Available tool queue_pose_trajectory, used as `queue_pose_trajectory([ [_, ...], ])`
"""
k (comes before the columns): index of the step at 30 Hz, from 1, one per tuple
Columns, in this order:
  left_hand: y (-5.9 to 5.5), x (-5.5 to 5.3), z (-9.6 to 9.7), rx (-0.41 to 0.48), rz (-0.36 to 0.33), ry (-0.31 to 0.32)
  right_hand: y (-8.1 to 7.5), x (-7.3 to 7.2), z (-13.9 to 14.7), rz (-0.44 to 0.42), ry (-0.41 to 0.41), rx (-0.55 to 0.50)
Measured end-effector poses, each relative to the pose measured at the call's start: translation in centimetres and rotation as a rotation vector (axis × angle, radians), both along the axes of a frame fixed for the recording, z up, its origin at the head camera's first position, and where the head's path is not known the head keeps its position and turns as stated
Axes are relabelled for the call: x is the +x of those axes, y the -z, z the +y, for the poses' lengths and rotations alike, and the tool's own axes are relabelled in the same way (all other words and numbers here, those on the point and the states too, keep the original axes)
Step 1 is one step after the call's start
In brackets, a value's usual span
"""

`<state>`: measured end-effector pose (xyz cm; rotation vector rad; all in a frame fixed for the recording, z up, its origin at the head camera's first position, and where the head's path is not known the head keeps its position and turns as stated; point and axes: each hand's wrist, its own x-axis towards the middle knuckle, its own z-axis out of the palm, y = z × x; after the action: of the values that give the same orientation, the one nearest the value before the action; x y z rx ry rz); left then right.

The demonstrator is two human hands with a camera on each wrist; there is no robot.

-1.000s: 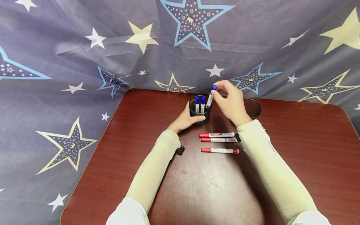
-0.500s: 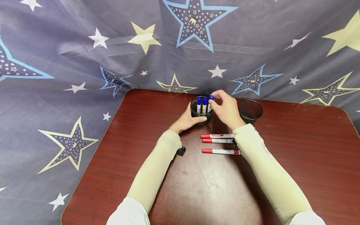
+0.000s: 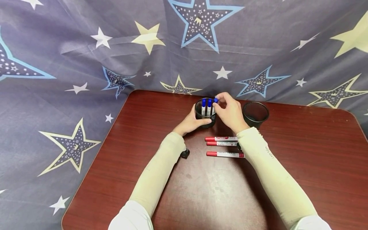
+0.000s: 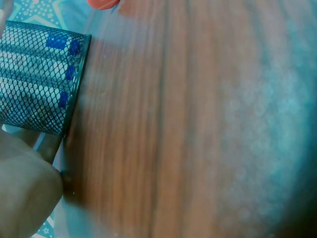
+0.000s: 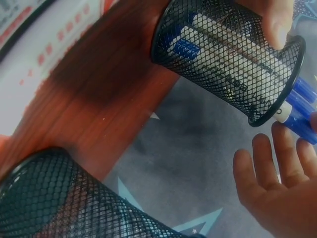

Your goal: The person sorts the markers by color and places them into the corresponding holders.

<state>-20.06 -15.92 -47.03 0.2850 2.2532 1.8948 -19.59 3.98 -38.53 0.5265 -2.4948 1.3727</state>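
Observation:
My left hand (image 3: 192,123) grips a black mesh pen cup (image 3: 207,125), its thumb across the near side. Inside stand two blue-capped whiteboard markers, one a left marker (image 3: 203,107) and one a middle marker (image 3: 209,108). At the cup's right rim my right hand (image 3: 230,111) pinches the cap of a third blue marker (image 3: 213,110), whose body is inside the cup. Through the mesh in the right wrist view, the white marker barrels (image 5: 237,69) lie side by side, caps sticking out past the rim. Part of the third cap is hidden by my fingers.
A second black mesh cup (image 3: 255,120) stands right of my right hand. Three red markers lie nearer on the brown table (image 3: 201,191): a far one (image 3: 221,139), a middle one (image 3: 222,143) and a near one (image 3: 225,154). A star-patterned cloth (image 3: 184,64) hangs behind.
My right hand has lowered the third blue marker from above the rim into the cup, and still pinches its cap. My left hand keeps its grip on the cup.

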Motion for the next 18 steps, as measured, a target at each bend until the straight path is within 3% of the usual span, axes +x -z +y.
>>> queue_pose_trajectory([
  [18, 0.00, -0.06, 0.09, -0.010, -0.002, -0.004, -0.09, -0.11, 0.05, -0.020, -0.005, 0.035],
])
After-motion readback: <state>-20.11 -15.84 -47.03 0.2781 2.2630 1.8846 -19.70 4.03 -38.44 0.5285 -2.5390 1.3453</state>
